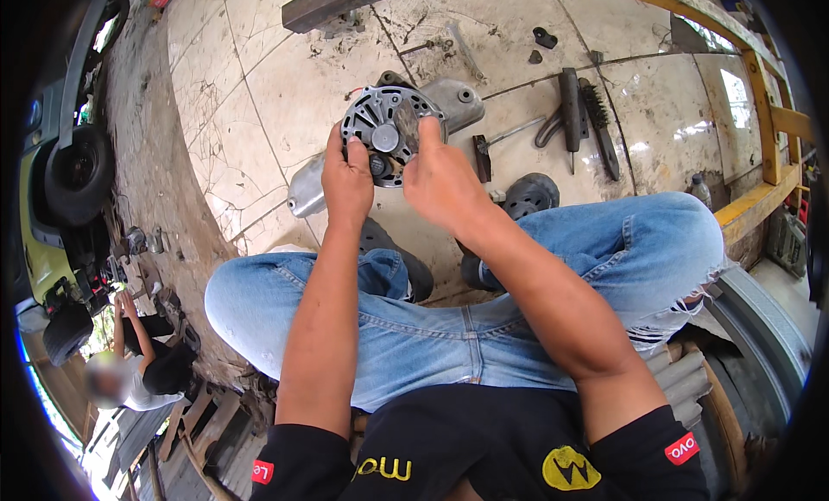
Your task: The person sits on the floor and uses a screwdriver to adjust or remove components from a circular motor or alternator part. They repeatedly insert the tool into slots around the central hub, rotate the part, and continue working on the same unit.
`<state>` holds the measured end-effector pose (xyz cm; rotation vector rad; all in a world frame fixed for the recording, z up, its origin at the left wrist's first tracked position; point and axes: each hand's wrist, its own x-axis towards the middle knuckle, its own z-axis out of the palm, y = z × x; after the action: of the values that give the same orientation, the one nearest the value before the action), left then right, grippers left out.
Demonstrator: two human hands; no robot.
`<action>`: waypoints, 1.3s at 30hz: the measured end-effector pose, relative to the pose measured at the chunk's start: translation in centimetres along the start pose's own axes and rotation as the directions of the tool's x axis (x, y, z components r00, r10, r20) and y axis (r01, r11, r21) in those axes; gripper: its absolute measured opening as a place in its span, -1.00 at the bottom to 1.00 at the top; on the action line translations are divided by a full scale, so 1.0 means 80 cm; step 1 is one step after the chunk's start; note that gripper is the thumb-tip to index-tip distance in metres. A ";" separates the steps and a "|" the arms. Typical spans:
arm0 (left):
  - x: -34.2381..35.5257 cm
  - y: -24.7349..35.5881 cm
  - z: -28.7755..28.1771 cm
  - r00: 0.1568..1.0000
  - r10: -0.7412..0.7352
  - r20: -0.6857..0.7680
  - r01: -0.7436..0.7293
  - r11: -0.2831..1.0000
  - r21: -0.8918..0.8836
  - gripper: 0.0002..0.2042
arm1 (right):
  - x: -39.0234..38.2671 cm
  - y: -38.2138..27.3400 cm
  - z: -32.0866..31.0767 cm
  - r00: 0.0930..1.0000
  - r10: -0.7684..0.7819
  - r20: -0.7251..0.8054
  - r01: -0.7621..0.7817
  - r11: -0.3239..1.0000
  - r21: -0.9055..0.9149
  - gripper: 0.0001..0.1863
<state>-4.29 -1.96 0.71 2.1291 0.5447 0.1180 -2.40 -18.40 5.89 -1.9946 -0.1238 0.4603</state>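
A round silver alternator [363,112] with a slotted end face sits between my feet, on top of a long silver metal part [306,190] that sticks out on both sides. My left hand [349,177] grips the alternator's near left edge, thumb up on its face. My right hand [440,177] is closed around a flat, dark grey-brown tool [406,125], its index finger stretched along it. The tool's end rests over the slotted face, right of the round centre cap; its kind cannot be made out. My fingers hide part of the alternator's right edge.
To the right on the tiles lie a small hammer [482,158], a black-handled screwdriver [570,108] and a wire brush [598,125]. A wrench [466,52] and small black part [544,37] lie farther off. A yellow frame [768,130] stands right; another person [129,363] sits far left.
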 end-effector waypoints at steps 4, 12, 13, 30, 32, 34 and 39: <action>-0.001 0.002 0.002 1.000 -0.019 -0.006 0.019 1.000 0.025 -0.52 | 0.001 0.000 -0.001 1.000 0.017 0.002 -0.017 1.000 0.000 -0.73; -0.005 0.016 0.002 1.000 -0.009 -0.007 0.009 1.000 0.022 -0.57 | 0.001 0.004 0.000 1.000 0.001 -0.006 -0.001 1.000 -0.001 -0.73; -0.006 0.016 0.001 1.000 -0.023 -0.006 0.023 1.000 0.011 -0.58 | 0.001 0.001 -0.001 1.000 0.010 0.006 -0.010 1.000 0.000 -0.73; -0.001 -0.003 0.003 1.000 -0.017 -0.023 0.017 1.000 0.014 -0.58 | 0.003 -0.001 -0.003 1.000 0.002 0.015 -0.002 1.000 -0.004 -0.72; -0.002 0.000 0.003 1.000 0.011 -0.013 -0.011 1.000 0.019 -0.58 | 0.001 0.001 -0.002 1.000 0.002 0.016 -0.002 1.000 0.006 -0.71; -0.001 0.004 0.002 1.000 -0.017 0.017 0.017 1.000 0.004 -0.58 | 0.005 0.006 -0.003 1.000 -0.014 0.007 0.014 1.000 -0.014 -0.70; 0.007 -0.004 -0.003 0.998 0.036 0.060 -0.036 0.999 -0.012 -0.59 | 0.000 0.001 -0.007 0.999 0.017 0.044 -0.017 1.000 -0.006 -0.67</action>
<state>-3.97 -1.37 0.55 2.1251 0.4691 0.0761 -2.20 -18.90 6.03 -1.9926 -0.1358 0.5148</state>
